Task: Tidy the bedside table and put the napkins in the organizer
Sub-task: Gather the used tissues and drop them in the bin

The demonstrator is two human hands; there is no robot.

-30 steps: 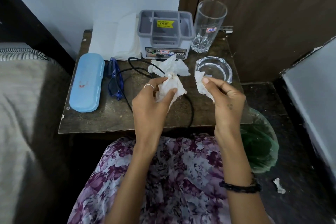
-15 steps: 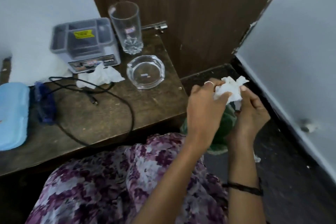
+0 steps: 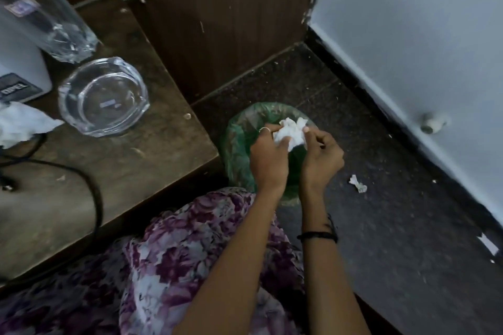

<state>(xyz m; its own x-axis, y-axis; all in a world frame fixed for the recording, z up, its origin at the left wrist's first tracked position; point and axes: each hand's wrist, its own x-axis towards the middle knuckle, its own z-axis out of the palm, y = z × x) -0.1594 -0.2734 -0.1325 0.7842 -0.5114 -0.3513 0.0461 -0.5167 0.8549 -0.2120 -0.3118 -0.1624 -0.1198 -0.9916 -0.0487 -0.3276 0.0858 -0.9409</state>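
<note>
While both hands meet over the floor bin, one crumpled white napkin wad (image 3: 290,132) sits between them, directly above the green-lined bin (image 3: 239,141). The left hand (image 3: 268,159) curls its fingers round the wad from nine o'clock; the right hand (image 3: 321,156) pinches it from three o'clock with thumb and fingertips. It cannot be told whether the wad is one napkin or several pressed together. A second crumpled napkin (image 3: 19,125) lies on the bedside table (image 3: 152,149) at nine o'clock from the hands, just beside one glass ashtray (image 3: 103,95). At ten o'clock stands one tall drinking glass (image 3: 46,16), next to the one grey organizer (image 3: 19,73), cut off by the frame. One black cable (image 3: 89,187) loops across the tabletop. One small paper scrap (image 3: 358,185) lies on the dark floor at four o'clock from the hands.
</note>
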